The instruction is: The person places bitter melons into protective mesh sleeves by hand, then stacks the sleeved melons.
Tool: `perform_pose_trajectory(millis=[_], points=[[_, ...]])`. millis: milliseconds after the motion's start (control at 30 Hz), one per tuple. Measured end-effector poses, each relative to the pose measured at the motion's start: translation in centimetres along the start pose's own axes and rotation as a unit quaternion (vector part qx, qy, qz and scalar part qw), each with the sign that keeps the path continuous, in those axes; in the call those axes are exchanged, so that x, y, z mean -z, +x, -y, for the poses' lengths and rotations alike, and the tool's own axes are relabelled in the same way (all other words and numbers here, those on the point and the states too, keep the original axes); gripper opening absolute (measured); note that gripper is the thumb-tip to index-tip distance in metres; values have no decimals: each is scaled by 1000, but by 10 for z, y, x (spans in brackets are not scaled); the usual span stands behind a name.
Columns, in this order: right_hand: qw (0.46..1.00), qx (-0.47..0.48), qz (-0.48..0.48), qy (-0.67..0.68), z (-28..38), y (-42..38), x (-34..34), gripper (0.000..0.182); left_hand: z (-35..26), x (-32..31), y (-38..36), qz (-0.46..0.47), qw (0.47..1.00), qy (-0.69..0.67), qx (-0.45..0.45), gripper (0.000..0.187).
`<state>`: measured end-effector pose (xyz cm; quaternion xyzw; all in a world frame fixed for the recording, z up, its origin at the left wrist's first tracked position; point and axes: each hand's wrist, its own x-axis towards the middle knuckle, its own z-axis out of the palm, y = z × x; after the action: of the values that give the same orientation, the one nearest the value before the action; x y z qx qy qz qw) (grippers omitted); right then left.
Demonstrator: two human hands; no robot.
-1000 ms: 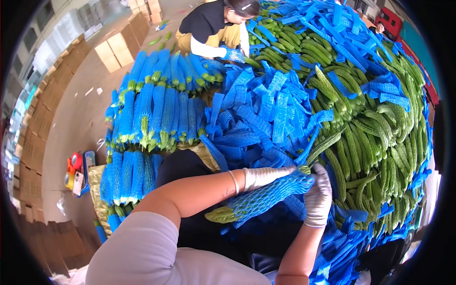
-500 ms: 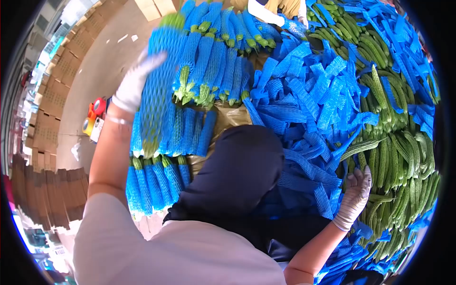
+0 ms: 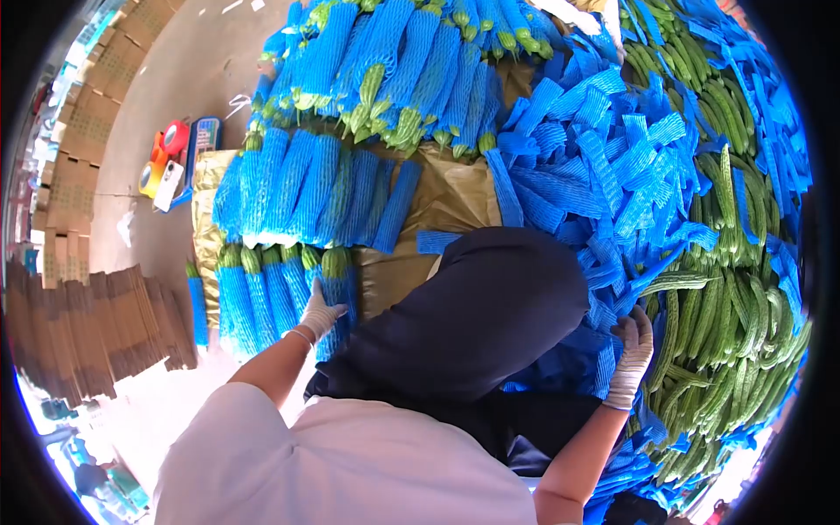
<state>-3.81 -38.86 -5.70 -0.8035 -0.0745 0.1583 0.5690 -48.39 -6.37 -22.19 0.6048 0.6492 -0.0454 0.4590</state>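
Observation:
My left hand (image 3: 323, 317), in a pale glove, rests at the near row of long green gourds in blue foam-net sleeves. Its fingers are spread, the thumb apart, against a netted gourd (image 3: 334, 265) whose green end pokes out at the top. My right hand (image 3: 632, 352), also gloved, is open with slightly bent fingers. It hovers at the border between the heap of loose blue net sleeves (image 3: 604, 188) and the pile of bare ridged green gourds (image 3: 731, 315), and nothing shows in it.
More netted gourds (image 3: 297, 192) lie in rows ahead on gold-brown sheeting (image 3: 437, 188). Flattened cardboard (image 3: 96, 324) and stacked cartons (image 3: 79, 192) stand at the left, near tape dispensers (image 3: 162, 157). Another person's white sleeve (image 3: 569, 13) shows at the top.
My left hand has come down and back from the far rows, where it was blurred beside a netted gourd. A netted gourd now lies at the near row's right end. My right hand stays nearly still.

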Motion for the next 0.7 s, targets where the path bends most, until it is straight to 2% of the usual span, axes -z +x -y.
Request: perform_pose_trajectory(millis=[67, 200, 267, 333, 367, 400, 433, 500, 567, 600, 633, 667, 700], points=[[997, 11, 33, -72, -11, 4, 1, 38, 16, -2, -12, -15, 1000, -1, -1, 105], [994, 0, 40, -100, -15, 2, -7, 35, 47, 10, -25, -66, 998, -9, -1, 104], [993, -8, 43, -111, -11, 0, -14, 34, 68, 23, -10, -159, 986, 28, 41, 107], [991, 1, 45, -130, -3, -4, -20, 33, 31, 48, -8, -127, 980, -48, 147, 111], [984, 10, 51, -171, -1, -3, -20, 33, 37, 50, 4, -141, 976, 22, 162, 113], [972, 60, 35, -223, -14, 0, -16, 32, 51, 48, 19, -152, 970, 93, 166, 115], [977, 9, 35, -211, 6, -6, -22, 30, 64, 40, 37, -138, 968, 141, 156, 117], [982, 15, 15, -187, -5, -2, -17, 30, 41, 32, 36, -134, 955, 170, 205, 121], [977, -2, 19, -214, 4, 0, -13, 31, 31, 34, 52, -149, 947, 200, 203, 121], [963, 23, 2, -269, 13, -1, -14, 33, 21, 36, 60, -178, 932, 236, 208, 120], [950, 1, 10, -313, 12, 1, -13, 36, 0, 40, 58, -198, 934, 239, 178, 117], [928, 21, 31, -372, -2, 6, -12, 43, -18, 44, 55, -218, 934, 241, 151, 113], [905, 4, 68, -419, -1, 8, -13, 53, -21, 48, 67, -224, 948, 201, 101, 107]])
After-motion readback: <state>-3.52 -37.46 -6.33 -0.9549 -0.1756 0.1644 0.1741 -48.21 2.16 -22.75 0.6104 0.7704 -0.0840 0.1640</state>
